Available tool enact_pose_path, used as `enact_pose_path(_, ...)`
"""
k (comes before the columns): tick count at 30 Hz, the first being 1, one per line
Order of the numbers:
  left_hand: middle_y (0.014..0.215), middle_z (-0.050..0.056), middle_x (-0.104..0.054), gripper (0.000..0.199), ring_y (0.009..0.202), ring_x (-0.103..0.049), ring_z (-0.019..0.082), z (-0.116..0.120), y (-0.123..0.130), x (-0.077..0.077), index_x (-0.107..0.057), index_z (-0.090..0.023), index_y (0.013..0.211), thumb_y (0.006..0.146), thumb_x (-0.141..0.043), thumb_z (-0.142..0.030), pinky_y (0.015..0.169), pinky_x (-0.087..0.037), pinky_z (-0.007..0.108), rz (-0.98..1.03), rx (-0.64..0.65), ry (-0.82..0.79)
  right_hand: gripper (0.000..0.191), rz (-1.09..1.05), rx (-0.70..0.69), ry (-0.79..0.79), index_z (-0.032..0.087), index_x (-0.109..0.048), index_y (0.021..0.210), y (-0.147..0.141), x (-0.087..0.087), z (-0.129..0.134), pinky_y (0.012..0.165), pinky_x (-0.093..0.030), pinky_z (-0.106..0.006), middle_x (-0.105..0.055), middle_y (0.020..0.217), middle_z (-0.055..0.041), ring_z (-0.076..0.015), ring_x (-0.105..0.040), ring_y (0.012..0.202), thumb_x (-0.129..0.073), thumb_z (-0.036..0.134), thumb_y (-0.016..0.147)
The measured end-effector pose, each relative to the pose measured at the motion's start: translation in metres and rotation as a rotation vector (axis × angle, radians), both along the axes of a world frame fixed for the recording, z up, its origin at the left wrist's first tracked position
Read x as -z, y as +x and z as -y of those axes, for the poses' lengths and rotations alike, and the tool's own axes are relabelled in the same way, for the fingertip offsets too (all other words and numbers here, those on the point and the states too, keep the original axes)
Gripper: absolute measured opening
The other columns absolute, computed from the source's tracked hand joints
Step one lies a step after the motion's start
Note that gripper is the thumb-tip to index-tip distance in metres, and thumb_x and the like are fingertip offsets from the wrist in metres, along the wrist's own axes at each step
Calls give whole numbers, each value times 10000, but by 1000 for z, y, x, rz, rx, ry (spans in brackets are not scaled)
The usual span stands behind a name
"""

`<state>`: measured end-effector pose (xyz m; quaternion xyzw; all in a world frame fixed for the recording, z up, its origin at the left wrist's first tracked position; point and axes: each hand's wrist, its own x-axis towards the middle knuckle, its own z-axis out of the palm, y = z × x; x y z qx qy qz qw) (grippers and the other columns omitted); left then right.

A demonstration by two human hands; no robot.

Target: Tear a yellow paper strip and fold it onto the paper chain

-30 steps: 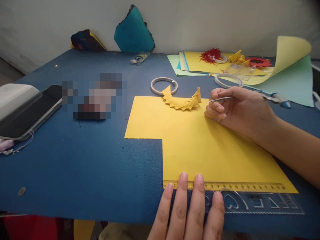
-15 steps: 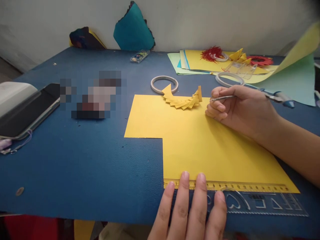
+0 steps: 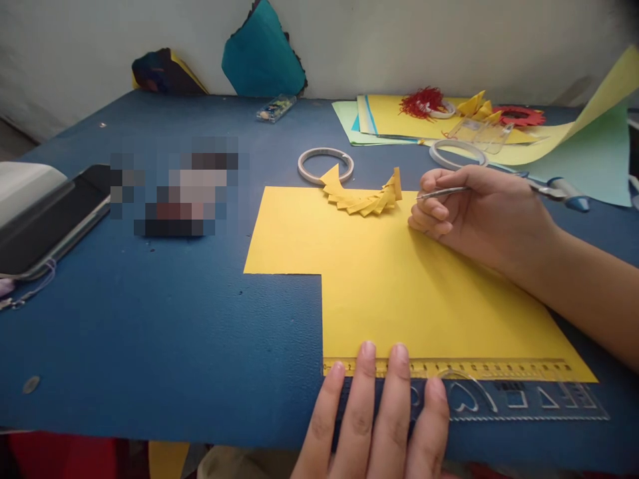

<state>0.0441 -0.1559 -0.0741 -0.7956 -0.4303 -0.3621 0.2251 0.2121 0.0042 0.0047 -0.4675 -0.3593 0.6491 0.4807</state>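
A yellow paper sheet (image 3: 379, 279) with its lower left corner cut away lies on the blue table. Along its near edge runs a clear stencil ruler (image 3: 519, 399), overlapping the paper. My left hand (image 3: 372, 419) presses on the ruler's left part, fingers spread and flat. Above the sheet's upper right, my right hand (image 3: 489, 206) is closed around a thin pointed metal tool (image 3: 442, 193); its tip points left. My palm hides the middle of the tool. A curved strip of folded yellow paper (image 3: 362, 199) rests on the sheet's far edge, left of that tip.
Two tape rolls (image 3: 325, 166) (image 3: 458, 154) sit beyond the sheet. Coloured papers (image 3: 389, 116) with red craft pieces (image 3: 519, 117) are at the back right. A blue-and-white handle (image 3: 569, 193) shows behind my right wrist. A phone (image 3: 54, 223) lies left; a blurred patch hides something beside it.
The whole view has shifted slightly, so things appear a little further left and up. Both hands keep the same pose, and the ruler stays along the paper's near edge.
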Motion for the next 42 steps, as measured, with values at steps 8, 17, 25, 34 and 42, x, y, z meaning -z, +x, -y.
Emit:
enact_pose_path(8, 1079, -11, -655, 425, 1171, -494, 216, 0, -2, -1, -610, -259, 1104, 911, -278, -441, 1057, -309, 387, 12, 23, -18, 249, 11, -2, 2, 168, -545, 555, -1, -1, 0, 412, -302, -214, -396, 414, -6, -83, -351, 402, -376, 135, 735)
enact_pose_path(17, 1103, -12, -644, 419, 1181, -484, 218, 4, -1, -3, -610, -265, 1103, 914, -276, -432, 1062, -297, 389, 11, 15, -62, 315, -5, 22, -2, 152, -550, 539, -2, -2, 1, 396, -302, -199, -393, 412, -12, -76, -346, 405, -335, 109, 765)
enact_pose_path(25, 1055, 6, -664, 486, 1165, -500, 228, 2, 6, 3, -634, -252, 1057, 888, -277, -535, 1043, -320, 400, 101, -6, -7, 323, -8, 18, 4, 155, -564, 544, -2, -1, 0, 389, -298, -193, -412, 389, -23, -79, -353, 397, -332, 115, 767)
enact_pose_path(34, 1057, 7, -662, 471, 1171, -494, 226, 2, 6, 1, -639, -252, 1051, 901, -274, -510, 1042, -320, 389, 109, -1, -15, 300, -1, 14, 19, 158, -568, 557, -1, 1, -1, 394, -297, -198, -412, 396, -16, -79, -354, 400, -349, 116, 758)
enact_pose_path(42, 1082, 2, -654, 415, 1184, -481, 227, 4, 6, -1, -635, -253, 1057, 902, -315, -468, 1045, -314, 386, 90, -7, -55, 309, 12, 6, 2, 165, -557, 558, -2, -1, 0, 402, -302, -207, -422, 389, -16, -80, -340, 381, -329, 126, 764)
